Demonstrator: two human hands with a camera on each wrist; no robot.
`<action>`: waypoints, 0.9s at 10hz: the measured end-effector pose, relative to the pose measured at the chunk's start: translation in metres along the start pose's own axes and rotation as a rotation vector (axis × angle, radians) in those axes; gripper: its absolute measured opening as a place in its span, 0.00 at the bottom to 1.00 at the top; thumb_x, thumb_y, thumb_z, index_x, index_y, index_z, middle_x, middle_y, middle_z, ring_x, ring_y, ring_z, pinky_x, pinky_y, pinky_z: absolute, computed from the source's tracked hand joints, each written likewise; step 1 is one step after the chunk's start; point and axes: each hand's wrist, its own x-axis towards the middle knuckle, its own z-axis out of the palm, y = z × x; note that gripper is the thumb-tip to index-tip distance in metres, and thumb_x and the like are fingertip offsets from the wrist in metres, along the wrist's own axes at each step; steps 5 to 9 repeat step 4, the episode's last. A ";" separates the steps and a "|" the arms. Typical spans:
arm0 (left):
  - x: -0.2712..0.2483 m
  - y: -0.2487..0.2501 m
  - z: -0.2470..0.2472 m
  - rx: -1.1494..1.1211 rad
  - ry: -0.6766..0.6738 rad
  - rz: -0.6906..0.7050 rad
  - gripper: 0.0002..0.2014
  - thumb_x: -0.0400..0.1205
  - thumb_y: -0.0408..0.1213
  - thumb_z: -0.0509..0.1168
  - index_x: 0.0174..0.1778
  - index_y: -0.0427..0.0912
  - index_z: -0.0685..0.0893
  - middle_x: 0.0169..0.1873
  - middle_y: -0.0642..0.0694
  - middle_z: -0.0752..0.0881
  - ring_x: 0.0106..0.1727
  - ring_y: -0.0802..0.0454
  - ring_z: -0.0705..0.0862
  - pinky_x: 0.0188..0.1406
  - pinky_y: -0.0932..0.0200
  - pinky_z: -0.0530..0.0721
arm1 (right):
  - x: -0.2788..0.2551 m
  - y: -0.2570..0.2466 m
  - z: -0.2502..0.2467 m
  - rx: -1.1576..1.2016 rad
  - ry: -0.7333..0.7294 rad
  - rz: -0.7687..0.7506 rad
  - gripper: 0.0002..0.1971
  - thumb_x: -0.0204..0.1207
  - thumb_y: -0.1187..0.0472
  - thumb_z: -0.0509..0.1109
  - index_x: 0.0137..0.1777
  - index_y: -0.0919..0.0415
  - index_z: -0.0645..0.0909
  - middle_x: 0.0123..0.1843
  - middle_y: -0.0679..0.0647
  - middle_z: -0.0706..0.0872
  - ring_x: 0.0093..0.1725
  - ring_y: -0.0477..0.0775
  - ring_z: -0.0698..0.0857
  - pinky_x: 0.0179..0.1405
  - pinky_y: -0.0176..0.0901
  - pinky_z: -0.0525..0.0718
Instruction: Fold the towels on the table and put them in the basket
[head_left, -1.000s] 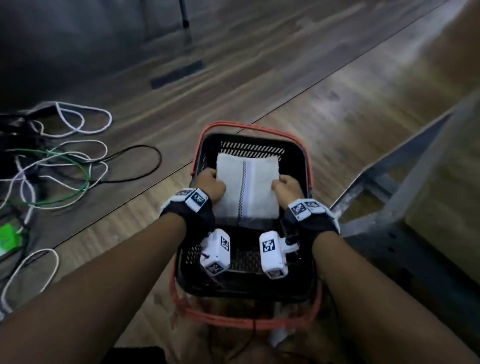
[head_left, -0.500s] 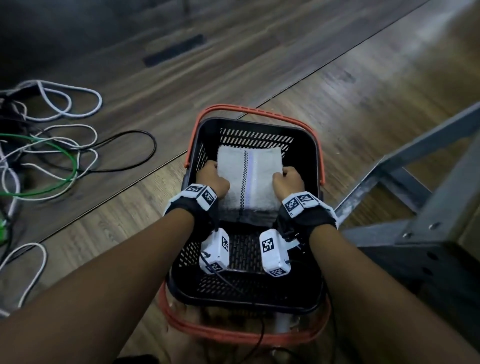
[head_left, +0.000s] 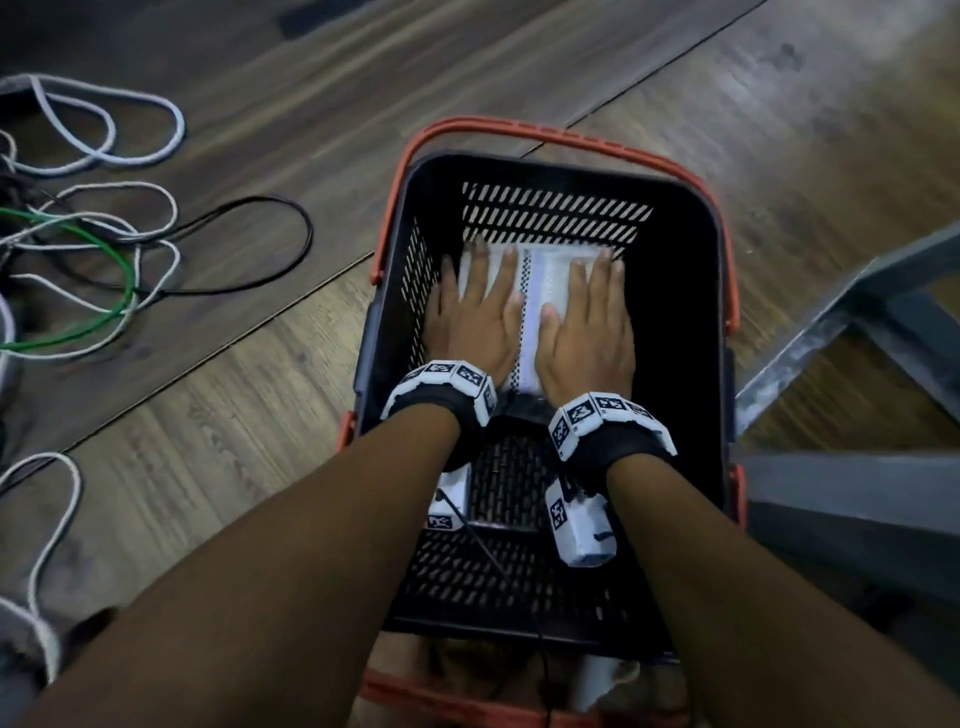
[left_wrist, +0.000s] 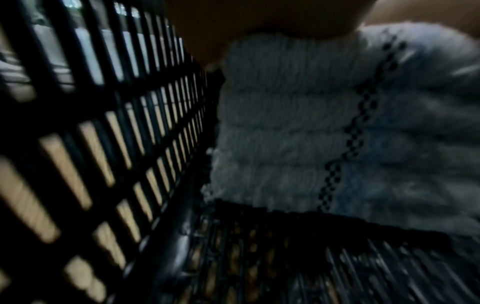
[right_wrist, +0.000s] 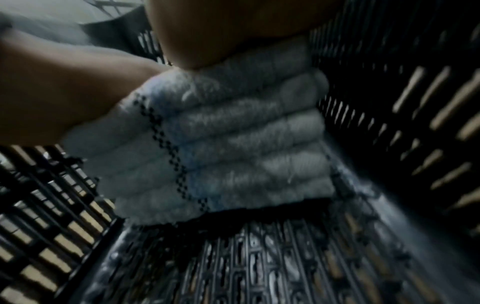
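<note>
A stack of folded white towels (head_left: 540, 283) with a dark checked stripe lies in the far half of the black basket (head_left: 698, 332), which has orange handles (head_left: 524, 132). My left hand (head_left: 478, 306) lies flat on the left side of the top towel, fingers straight. My right hand (head_left: 589, 322) presses flat on the right side. The wrist views show several folded layers (left_wrist: 298, 131) (right_wrist: 233, 148) resting on the mesh floor of the basket (right_wrist: 259, 267), with a palm on top.
The basket stands on a wooden plank floor (head_left: 260, 415). White, green and black cables (head_left: 104, 249) lie in loops to the left. Grey metal frame legs (head_left: 841, 322) rise at the right, close to the basket.
Both hands let go of the towel's sides and now lie flat on top of it. The towel has dropped onto the stack in the basket. The head view has moved closer.
</note>
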 end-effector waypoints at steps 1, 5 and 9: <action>0.008 -0.001 0.005 -0.013 -0.005 0.002 0.25 0.86 0.50 0.41 0.81 0.58 0.45 0.83 0.50 0.43 0.83 0.38 0.45 0.78 0.41 0.57 | 0.003 -0.001 0.008 0.033 0.062 0.005 0.30 0.82 0.51 0.48 0.82 0.62 0.53 0.85 0.60 0.49 0.84 0.57 0.48 0.78 0.50 0.62; -0.010 0.024 -0.100 -0.104 -0.475 -0.099 0.25 0.86 0.48 0.48 0.76 0.39 0.68 0.78 0.34 0.65 0.76 0.35 0.66 0.75 0.48 0.66 | -0.002 -0.010 -0.094 0.261 -0.501 0.165 0.17 0.81 0.54 0.58 0.57 0.68 0.78 0.65 0.70 0.78 0.70 0.67 0.74 0.57 0.48 0.76; -0.010 0.024 -0.100 -0.104 -0.475 -0.099 0.25 0.86 0.48 0.48 0.76 0.39 0.68 0.78 0.34 0.65 0.76 0.35 0.66 0.75 0.48 0.66 | -0.002 -0.010 -0.094 0.261 -0.501 0.165 0.17 0.81 0.54 0.58 0.57 0.68 0.78 0.65 0.70 0.78 0.70 0.67 0.74 0.57 0.48 0.76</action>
